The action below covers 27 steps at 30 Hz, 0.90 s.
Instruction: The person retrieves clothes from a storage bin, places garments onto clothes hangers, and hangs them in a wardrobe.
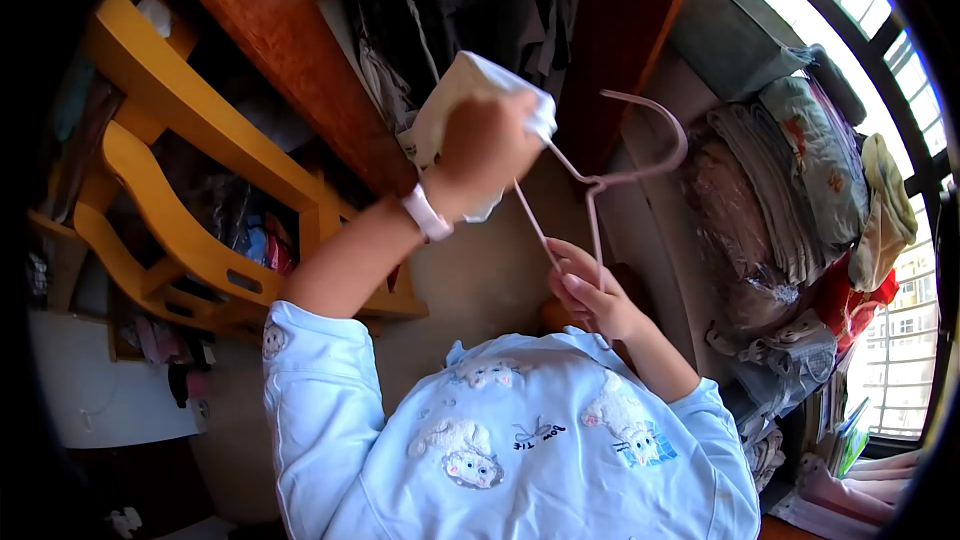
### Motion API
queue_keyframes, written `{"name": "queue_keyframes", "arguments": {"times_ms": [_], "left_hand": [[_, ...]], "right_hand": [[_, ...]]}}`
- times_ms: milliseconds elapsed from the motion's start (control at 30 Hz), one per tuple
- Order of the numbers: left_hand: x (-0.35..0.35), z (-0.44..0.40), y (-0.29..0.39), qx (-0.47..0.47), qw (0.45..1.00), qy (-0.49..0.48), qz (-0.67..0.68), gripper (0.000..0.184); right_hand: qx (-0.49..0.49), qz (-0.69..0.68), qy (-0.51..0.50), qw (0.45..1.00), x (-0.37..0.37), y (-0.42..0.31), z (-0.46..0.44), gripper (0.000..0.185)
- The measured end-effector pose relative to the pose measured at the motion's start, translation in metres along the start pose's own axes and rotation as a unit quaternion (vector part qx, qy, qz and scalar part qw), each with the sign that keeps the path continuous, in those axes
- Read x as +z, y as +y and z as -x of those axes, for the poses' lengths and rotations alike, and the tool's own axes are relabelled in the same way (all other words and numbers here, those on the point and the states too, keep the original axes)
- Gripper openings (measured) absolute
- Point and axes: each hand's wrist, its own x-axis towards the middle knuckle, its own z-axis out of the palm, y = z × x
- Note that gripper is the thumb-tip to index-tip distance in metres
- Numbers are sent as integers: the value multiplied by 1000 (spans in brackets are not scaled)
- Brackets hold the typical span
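Note:
A pale pink hanger [593, 183] is tilted in front of my chest, its curved hook pointing up to the right. My right hand [590, 290] has its fingers closed round the hanger's lower part. Higher up and further left, my left hand [487, 152], blurred by motion, is closed on a white cloth [450, 90]. The cloth hangs over one arm of the hanger. A pale band is on my left wrist.
An open wooden wardrobe [630, 40] with dark hanging clothes [500, 20] stands ahead. At the left is a yellow wooden frame [220, 130]. Folded blankets [770, 180] and bags are piled by the barred window at the right.

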Motion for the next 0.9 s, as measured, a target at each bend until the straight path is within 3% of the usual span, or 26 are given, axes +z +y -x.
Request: {"name": "queue_keyframes", "arguments": {"times_ms": [67,100,133,200,300,367,433,467,500,567,600,633,667,700,800,900], "left_hand": [[7,8,19,13,1000,-4,9,8],[-1,4,28,-14,997,-1,75,12],[0,-5,20,90,990,68,80,17],[-5,-19,8,193,969,133,84,22],[-8,-21,5,311,945,-7,102,30],[2,-10,0,200,974,-104,14,39],[9,-15,-6,160,984,-76,21,41],[8,-20,-11,137,988,-61,23,41],[6,-26,-17,113,992,-49,27,41],[0,-37,-29,86,996,-20,30,44],[-2,-41,-40,85,996,-13,3,43],[-5,-44,-55,83,996,-5,-22,43],[-10,-46,-74,64,997,-14,-32,43],[-14,-49,-94,46,998,-24,-41,42],[-7,-47,-146,66,990,-60,-109,41],[13,-57,-171,93,987,-60,-120,40]], "right_hand": [[6,-72,-8,997,8,1,-11,66],[-25,-88,-18,996,7,7,-16,68],[-56,-45,4,997,7,8,-18,70],[-91,7,23,996,2,5,-22,77],[-76,47,-13,996,-5,-8,-28,71],[-77,77,-37,993,-13,-5,-34,66],[-88,-10,-136,987,-26,1,-48,62],[-6,42,-111,993,-37,-4,-53,63],[18,192,-38,981,-39,-4,-63,53],[-93,510,13,855,-63,22,-80,51],[-42,571,23,820,-57,-8,-76,40],[-48,581,12,813,-64,-26,-74,36],[-209,587,20,782,-90,-25,-74,28],[-93,620,6,779,-92,-60,-70,22],[-179,676,27,715,-130,-113,-77,14],[-133,696,26,705,-135,-158,-112,13]]}}
